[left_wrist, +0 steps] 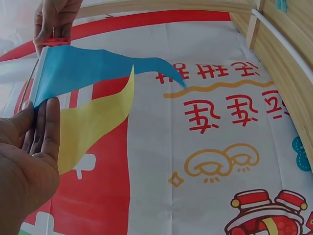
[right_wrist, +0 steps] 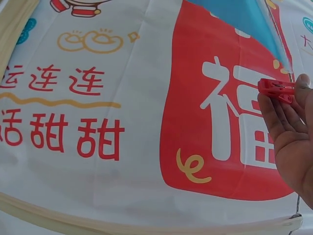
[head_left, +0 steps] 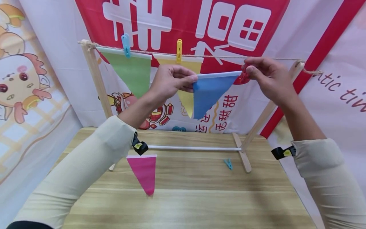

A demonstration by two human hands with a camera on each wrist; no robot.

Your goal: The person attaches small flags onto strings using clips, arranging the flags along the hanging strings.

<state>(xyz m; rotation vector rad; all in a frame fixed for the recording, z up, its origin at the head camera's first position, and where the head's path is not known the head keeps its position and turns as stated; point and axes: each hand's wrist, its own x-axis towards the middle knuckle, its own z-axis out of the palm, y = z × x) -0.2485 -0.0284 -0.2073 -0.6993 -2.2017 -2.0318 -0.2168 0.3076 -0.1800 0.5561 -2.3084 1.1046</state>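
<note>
My left hand [head_left: 172, 81] pinches the white-edged top left corner of a blue triangular pennant [head_left: 215, 90], just below a string [head_left: 223, 56]. At the pennant's other top corner, my right hand [head_left: 268, 76] pinches a red clothespin [head_left: 244, 77] between thumb and fingers. In the right wrist view the red clothespin [right_wrist: 276, 89] lies right at the end of the white edge. A yellow clothespin [head_left: 179, 50] holds a yellow pennant [head_left: 187, 103] on the string, partly behind the blue one. Farther left, a blue clothespin [head_left: 125, 45] holds a green pennant [head_left: 132, 71].
Two wooden posts [head_left: 95, 74] carry the string, with a white rod [head_left: 194, 148] low between them. On the wooden table [head_left: 200, 206] lie a pink pennant [head_left: 144, 173] and a teal clothespin [head_left: 228, 164]. A printed red and white cloth [head_left: 183, 19] hangs behind.
</note>
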